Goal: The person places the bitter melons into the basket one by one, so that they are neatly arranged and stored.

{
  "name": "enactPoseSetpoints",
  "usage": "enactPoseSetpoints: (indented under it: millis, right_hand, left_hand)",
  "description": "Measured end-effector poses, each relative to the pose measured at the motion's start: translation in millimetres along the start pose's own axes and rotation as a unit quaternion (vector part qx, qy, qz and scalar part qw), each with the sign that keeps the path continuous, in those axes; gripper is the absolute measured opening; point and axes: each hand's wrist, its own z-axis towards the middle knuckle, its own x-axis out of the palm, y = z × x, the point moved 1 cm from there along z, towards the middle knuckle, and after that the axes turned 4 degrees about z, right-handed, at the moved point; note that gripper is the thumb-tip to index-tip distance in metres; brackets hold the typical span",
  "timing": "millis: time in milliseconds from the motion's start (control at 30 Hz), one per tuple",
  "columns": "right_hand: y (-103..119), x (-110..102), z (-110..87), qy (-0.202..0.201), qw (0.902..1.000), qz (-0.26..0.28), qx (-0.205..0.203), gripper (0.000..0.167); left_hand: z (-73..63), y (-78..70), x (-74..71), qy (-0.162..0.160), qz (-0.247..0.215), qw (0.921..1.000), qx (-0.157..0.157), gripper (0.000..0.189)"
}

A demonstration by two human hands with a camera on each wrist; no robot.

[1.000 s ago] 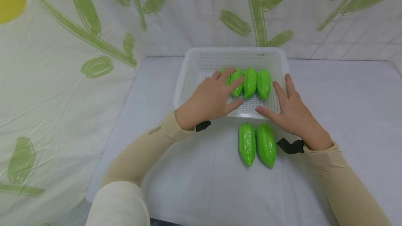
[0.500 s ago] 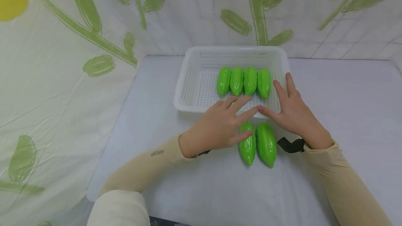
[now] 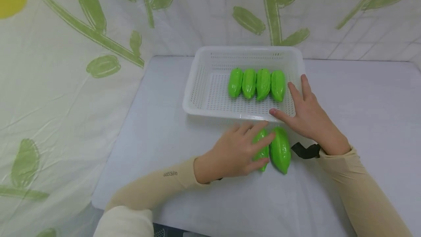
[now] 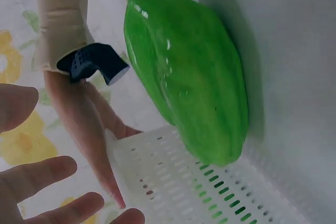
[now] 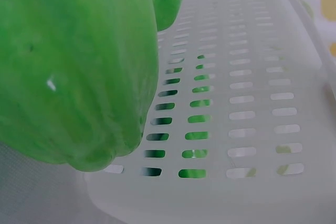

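Two glossy green ridged fruits lie in front of a white perforated basket (image 3: pixel 217 113). My left hand (image 3: pixel 233 153) hovers over the left fruit (image 3: pixel 261 153), partly covering it, its fingers spread. In the left wrist view, those fingers (image 4: pixel 47 174) stand apart from a green fruit (image 4: pixel 186 77). The right fruit (image 3: pixel 280 151) lies uncovered beside it. At the basket's front right corner is my right hand (image 3: pixel 304 116), thumb by the front rim and straight fingers along the right side. A large fruit (image 5: pixel 79 66) fills the right wrist view's left part; no right fingers show there clearly.
Several matching green fruits (image 3: pixel 249 83) lie side by side inside the basket, toward its right. The basket stands at the back of a white-covered table (image 3: pixel 361 120). Behind hangs a white curtain (image 3: pixel 204 10) printed with green leaves.
My left hand has withdrawn from over the fruits in the basket and come down toward the near left fruit on the table. My right hand stays at the basket corner.
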Motion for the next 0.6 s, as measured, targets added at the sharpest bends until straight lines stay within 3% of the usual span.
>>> enactPoseSetpoints:
  millis: [300, 467, 600]
  right_hand:
    - [-2.0, 1.4, 0.5, -0.006, 1.0000, -0.005, -0.005, 0.110]
    - [-1.8, 1.5, 0.7, -0.008, 0.9999, -0.003, -0.008, 0.109]
    - [-1.3, 1.0, 0.8, -0.007, 0.9999, 0.001, -0.009, 0.109]
  left_hand:
    - [-0.7, -16.0, 20.3, 0.042, 0.025, 0.9984, -0.030, 0.065]
    - [3.2, -18.8, 30.1, 0.077, 0.037, 0.9951, -0.050, 0.068]
    - [6.9, -18.7, 37.0, 0.087, 0.043, 0.9931, -0.066, 0.070]
